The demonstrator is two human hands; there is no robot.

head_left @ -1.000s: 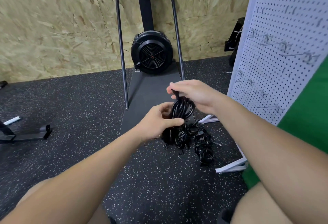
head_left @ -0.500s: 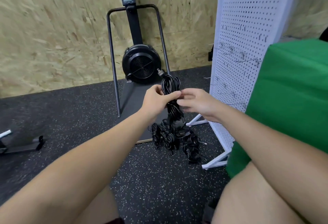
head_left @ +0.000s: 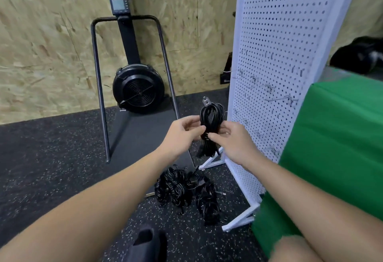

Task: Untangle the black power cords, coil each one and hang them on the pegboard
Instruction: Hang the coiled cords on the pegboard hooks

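Just left of the pegboard (head_left: 290,58), the left hand (head_left: 182,132) and right hand (head_left: 232,141) both pinch the coiled cord (head_left: 211,114) at its waist. It looks light and springy; hold the middle so the loops stay together.

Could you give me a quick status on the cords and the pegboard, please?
Left hand and right hand both grip one coiled cord, held up beside the pegboard. Not yet hung. Remaining cords piled on floor. Nothing in the way.
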